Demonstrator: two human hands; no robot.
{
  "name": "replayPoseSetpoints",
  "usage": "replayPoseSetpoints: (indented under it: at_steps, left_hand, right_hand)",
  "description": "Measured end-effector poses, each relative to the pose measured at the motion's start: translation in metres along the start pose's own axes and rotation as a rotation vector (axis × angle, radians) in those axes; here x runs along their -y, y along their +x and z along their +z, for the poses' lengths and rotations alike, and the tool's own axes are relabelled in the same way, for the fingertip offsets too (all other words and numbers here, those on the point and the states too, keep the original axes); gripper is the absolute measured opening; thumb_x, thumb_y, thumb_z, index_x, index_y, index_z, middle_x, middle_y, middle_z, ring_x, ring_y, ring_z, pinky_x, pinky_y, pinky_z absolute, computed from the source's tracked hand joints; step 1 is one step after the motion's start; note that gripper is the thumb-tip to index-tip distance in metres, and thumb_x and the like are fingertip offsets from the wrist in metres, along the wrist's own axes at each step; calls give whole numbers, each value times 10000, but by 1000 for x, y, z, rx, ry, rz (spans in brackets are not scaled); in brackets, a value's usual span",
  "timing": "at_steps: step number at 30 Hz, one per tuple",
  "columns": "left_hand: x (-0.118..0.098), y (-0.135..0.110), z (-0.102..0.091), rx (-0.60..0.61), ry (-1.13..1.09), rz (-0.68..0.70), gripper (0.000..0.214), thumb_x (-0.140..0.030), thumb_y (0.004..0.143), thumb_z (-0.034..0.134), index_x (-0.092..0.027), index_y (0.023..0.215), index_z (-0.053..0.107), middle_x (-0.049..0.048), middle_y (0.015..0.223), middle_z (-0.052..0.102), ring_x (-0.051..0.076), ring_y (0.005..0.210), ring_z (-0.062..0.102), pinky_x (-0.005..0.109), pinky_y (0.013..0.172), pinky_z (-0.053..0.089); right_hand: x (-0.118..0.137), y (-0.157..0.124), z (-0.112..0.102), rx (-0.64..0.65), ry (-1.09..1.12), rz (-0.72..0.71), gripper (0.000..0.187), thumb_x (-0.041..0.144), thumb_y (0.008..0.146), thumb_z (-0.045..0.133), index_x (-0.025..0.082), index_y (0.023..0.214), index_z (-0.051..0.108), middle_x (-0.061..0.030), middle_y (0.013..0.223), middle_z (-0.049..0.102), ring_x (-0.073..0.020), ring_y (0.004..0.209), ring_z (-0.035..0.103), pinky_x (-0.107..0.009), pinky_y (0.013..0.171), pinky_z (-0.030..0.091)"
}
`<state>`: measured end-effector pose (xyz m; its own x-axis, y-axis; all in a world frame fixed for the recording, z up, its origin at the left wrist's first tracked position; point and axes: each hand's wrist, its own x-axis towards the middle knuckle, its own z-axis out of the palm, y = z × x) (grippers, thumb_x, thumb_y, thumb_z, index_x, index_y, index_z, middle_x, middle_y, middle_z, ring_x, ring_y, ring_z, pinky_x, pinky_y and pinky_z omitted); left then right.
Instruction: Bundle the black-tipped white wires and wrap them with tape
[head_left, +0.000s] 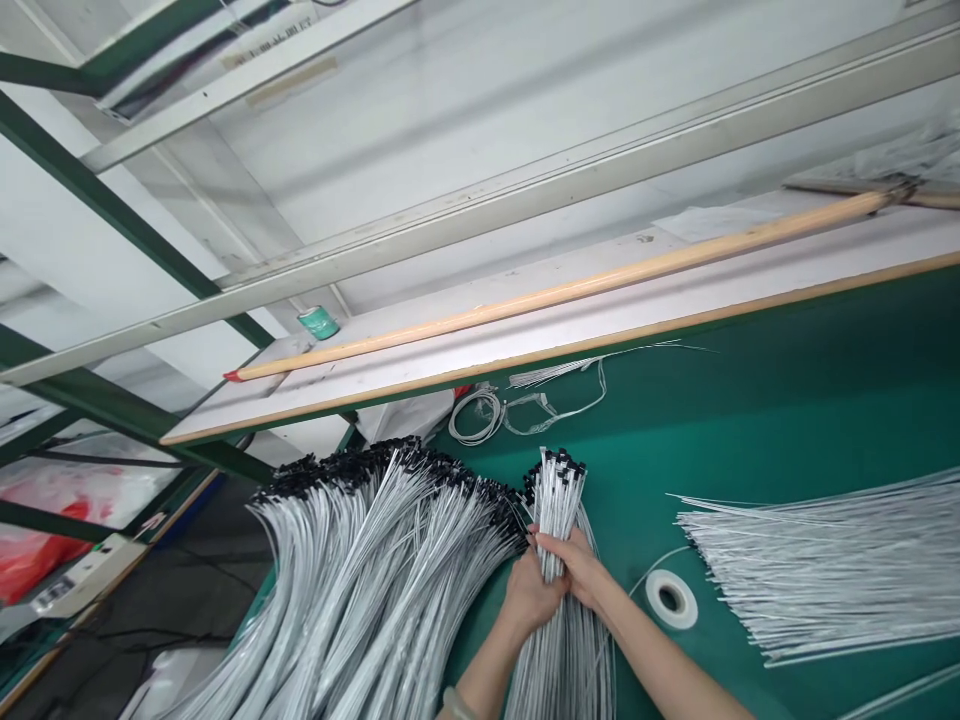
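Take as landmark the white, ring-shaped roll of tape [671, 598] on the smooth green tabletop [637, 480]. Just left of that roll, held in both hands: a slim bundle of thin grey-white cables with small black heads [559, 500]. Gripped by a bare left hand [531, 592], curled nearly closed around the side away from the roll, and by a bare right hand [583, 570], wrapped in from the roll's side with fingers across the front. Hidden behind the cables: some fingertips, so impossible to tell how tightly pressed.

Best to squeeze evenly from both sides, firmly enough to stop single cables slipping, gently enough to avoid kinks. Grip below the black heads, never on them; nudge the uneven ones level. Watch for loose strands beneath the hands. Steer clear of the broad heap of black-headed grey-white cables [375, 570] farther left of the roll, too close to rule out snagging.
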<state>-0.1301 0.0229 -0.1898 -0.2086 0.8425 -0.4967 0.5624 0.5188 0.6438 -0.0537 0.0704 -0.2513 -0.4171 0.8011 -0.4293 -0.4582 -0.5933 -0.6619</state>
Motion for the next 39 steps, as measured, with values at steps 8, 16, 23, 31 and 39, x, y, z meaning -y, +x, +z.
replayPoseSetpoints:
  at_steps: [8,16,23,31,39]
  left_hand:
    - [-9,-2,17,13,294,-11,732,-231,685,510,56,1320,289,312,1129,553,428,1052,513,519,873,354]
    - [-11,-9,11,87,367,7,861,-308,655,553,0,1379,204,264,1156,562,406,1077,503,474,876,366]
    - [-9,-27,-16,126,249,31,707,-441,642,588,-115,1261,486,154,1101,634,349,987,557,393,793,416]
    - [12,-14,-35,-114,85,53,920,-632,554,628,-45,1246,477,183,1015,636,336,954,564,374,774,430]
    - [11,-13,-2,314,-791,240,881,-294,442,826,-160,1228,451,95,1020,635,225,887,604,355,775,489]
  right_hand:
    - [-1,-4,-8,-53,25,4,330,203,434,797,167,733,663,-46,724,699,-229,717,639,-338,717,477]
    - [-2,-5,-9,-137,115,9,279,147,454,751,171,717,659,-3,610,678,-202,613,624,-310,641,476]
    - [8,-10,-8,-116,168,88,299,86,430,676,162,719,670,-1,583,668,-180,534,595,-284,541,461]
    - [18,-15,-3,-51,163,127,209,90,421,660,159,618,657,2,563,654,-159,528,585,-266,533,452]
    - [34,-34,20,2,43,34,319,145,449,747,170,756,659,-4,663,677,-211,680,621,-336,694,482]
